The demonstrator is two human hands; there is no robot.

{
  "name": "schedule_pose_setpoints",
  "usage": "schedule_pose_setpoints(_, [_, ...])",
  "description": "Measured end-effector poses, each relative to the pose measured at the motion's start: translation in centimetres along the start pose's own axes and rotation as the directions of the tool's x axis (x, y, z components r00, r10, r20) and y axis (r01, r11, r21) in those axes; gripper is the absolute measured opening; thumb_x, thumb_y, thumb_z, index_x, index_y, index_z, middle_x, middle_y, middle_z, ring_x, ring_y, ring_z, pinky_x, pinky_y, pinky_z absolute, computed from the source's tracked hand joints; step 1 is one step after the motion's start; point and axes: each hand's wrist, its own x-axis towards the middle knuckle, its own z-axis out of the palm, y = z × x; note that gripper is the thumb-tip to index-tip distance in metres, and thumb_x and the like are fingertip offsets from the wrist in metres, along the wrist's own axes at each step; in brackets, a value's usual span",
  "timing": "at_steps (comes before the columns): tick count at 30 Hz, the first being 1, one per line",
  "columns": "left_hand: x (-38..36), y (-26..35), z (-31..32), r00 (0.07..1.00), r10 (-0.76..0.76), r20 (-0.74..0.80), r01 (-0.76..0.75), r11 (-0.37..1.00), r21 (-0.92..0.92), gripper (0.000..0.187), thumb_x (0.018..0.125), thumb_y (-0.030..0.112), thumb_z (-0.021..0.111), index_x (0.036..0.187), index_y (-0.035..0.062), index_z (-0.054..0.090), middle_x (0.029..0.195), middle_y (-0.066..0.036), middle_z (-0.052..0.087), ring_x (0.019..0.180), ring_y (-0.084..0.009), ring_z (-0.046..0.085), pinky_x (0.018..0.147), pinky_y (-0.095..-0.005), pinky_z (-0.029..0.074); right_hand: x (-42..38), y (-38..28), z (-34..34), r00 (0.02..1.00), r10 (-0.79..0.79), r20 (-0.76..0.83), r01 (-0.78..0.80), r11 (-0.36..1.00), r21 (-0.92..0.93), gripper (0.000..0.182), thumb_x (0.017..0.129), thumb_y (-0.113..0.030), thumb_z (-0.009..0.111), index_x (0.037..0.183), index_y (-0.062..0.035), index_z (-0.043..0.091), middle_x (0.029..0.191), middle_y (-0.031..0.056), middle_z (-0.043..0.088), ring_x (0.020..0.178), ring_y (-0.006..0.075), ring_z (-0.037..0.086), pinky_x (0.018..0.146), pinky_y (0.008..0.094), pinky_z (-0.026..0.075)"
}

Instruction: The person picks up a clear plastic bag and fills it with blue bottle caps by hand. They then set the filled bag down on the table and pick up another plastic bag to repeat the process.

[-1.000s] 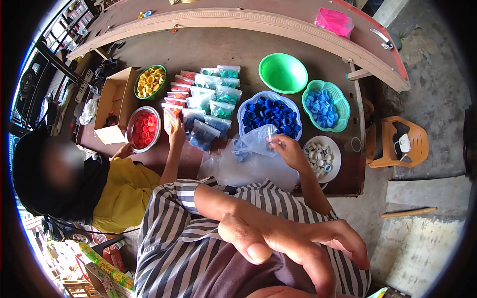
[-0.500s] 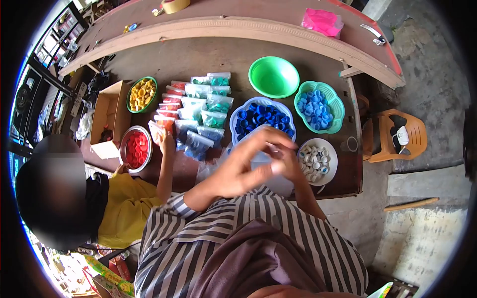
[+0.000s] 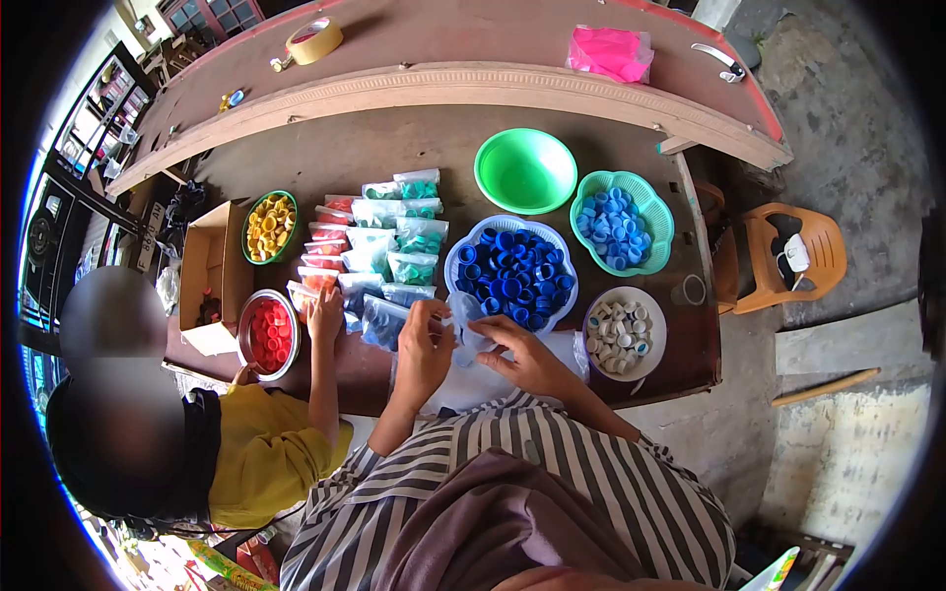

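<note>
Between my two hands is a small clear plastic bag (image 3: 465, 317), held just in front of a pale blue basket (image 3: 564, 313) full of dark blue bottle caps (image 3: 512, 271). My left hand (image 3: 424, 347) pinches the bag's left side with bent fingers. On the other side, the fingers of my right hand (image 3: 522, 357) close on the bag's right edge. Beneath them lies a pile of clear plastic bags (image 3: 443, 389) at the table's near edge. Filled bags of blue caps (image 3: 382, 323) lie just left of my left hand.
A co-worker's hand (image 3: 323, 313) touches the bags of red caps (image 3: 317, 278). Around stand a metal bowl (image 3: 294, 345) of red caps, a white bowl (image 3: 658, 357) of white caps, a green basket (image 3: 662, 222) of light blue caps, a green basin (image 3: 524, 172) and a cardboard box (image 3: 222, 256).
My hands have come down from in front of my chest to the bags, and the plastic bag now shows between them. The co-worker's hand has lowered to the row of filled bags.
</note>
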Motion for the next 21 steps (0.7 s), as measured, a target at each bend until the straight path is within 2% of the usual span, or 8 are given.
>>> schedule_pose_setpoints(5, [0.9,1.3,-1.1,0.986,0.157,-0.063,-0.142,0.969,0.204,0.021,0.072,-0.012,0.053,0.088,0.0011,0.053,0.093,-0.012,0.057,0.065,-0.0256,0.059,0.062,-0.0334,0.049,0.1,3.2,-2.7,0.989,-0.094,-0.11,0.098,0.995,0.03,0.035,0.094,-0.011,0.06,0.127,-0.0021,0.055,0.122,0.0126,0.054,0.102,0.0192,0.062,0.08,0.0301,0.052])
schedule_pose_setpoints(7, [0.7,1.2,-1.2,0.989,0.132,-0.066,-0.117,0.973,0.198,0.02,0.07,-0.011,0.051,0.083,0.0016,0.061,0.102,-0.011,0.06,0.068,-0.0258,0.061,0.063,-0.0325,0.049,0.4,3.9,-4.2,0.977,-0.153,-0.147,0.178,0.968,0.178,0.027,0.094,-0.01,0.06,0.12,-0.004,0.06,0.122,0.0115,0.054,0.096,0.0189,0.064,0.081,0.0305,0.052])
schedule_pose_setpoints(8, [0.8,1.3,-1.3,0.995,0.103,0.002,-0.102,0.974,0.201,0.025,0.071,-0.011,0.051,0.087,0.0024,0.065,0.107,-0.011,0.062,0.07,-0.0258,0.062,0.064,-0.0318,0.05,0.6,4.1,-4.6,0.973,0.03,-0.229,0.088,0.868,0.488,0.016,0.095,-0.009,0.058,0.109,-0.0052,0.065,0.118,0.0091,0.057,0.1,0.0168,0.062,0.085,0.0307,0.05])
schedule_pose_setpoints(9, [0.9,1.4,-1.4,0.995,0.072,0.073,-0.086,0.975,0.206,0.03,0.071,-0.011,0.051,0.091,0.0032,0.069,0.112,-0.011,0.064,0.072,-0.0258,0.064,0.065,-0.031,0.05,1.2,5.2,-5.4,0.973,0.03,-0.228,0.088,0.867,0.49,0.016,0.095,-0.009,0.058,0.109,-0.0052,0.065,0.118,0.0091,0.057,0.1,0.0168,0.062,0.085,0.0307,0.05])
schedule_pose_setpoints(12, [1.2,1.7,-1.0,0.997,0.061,0.053,-0.07,0.982,0.177,0.042,0.071,-0.011,0.051,0.104,0.0056,0.072,0.116,-0.01,0.066,0.077,-0.0235,0.066,0.065,-0.0293,0.051,3.6,11.9,-7.8,0.918,0.032,-0.396,0.029,0.989,0.145,0.011,0.092,-0.008,0.06,0.101,-0.0052,0.066,0.111,0.0082,0.059,0.099,0.0206,0.061,0.087,0.0326,0.048])
schedule_pose_setpoints(14, [1.6,1.7,-0.9,0.996,0.088,0.014,-0.089,0.981,0.173,0.044,0.071,-0.012,0.051,0.107,0.0055,0.071,0.115,-0.011,0.067,0.077,-0.0225,0.067,0.065,-0.0282,0.05,5.2,16.0,-8.6,0.884,-0.121,-0.451,-0.069,0.921,-0.384,0.012,0.087,-0.007,0.063,0.099,-0.0065,0.066,0.103,0.0081,0.06,0.095,0.0268,0.059,0.085,0.0352,0.048])
schedule_pose_setpoints(17, [2.0,1.6,-1.3,0.995,0.079,-0.054,-0.069,0.981,0.179,0.046,0.073,-0.012,0.051,0.111,0.0055,0.07,0.113,-0.012,0.067,0.078,-0.0194,0.067,0.064,-0.0258,0.05,7.4,17.7,-8.6,0.874,-0.268,-0.404,-0.027,0.804,-0.594,0.014,0.083,-0.006,0.064,0.096,-0.0079,0.067,0.101,0.0087,0.059,0.094,0.0305,0.057,0.084,0.038,0.047])
schedule_pose_setpoints(21, [2.2,3.1,-2.9,0.99,-0.069,-0.12,0.084,0.989,0.121,0.047,0.076,-0.013,0.051,0.114,0.0062,0.069,0.111,-0.011,0.068,0.078,-0.0134,0.065,0.064,-0.0232,0.049,8.6,17.5,-8.4,0.928,-0.219,-0.301,-0.122,0.585,-0.802,0.012,0.08,-0.01,0.069,0.092,-0.0119,0.068,0.1,0.0055,0.058,0.099,0.0276,0.054,0.088,0.0404,0.042])
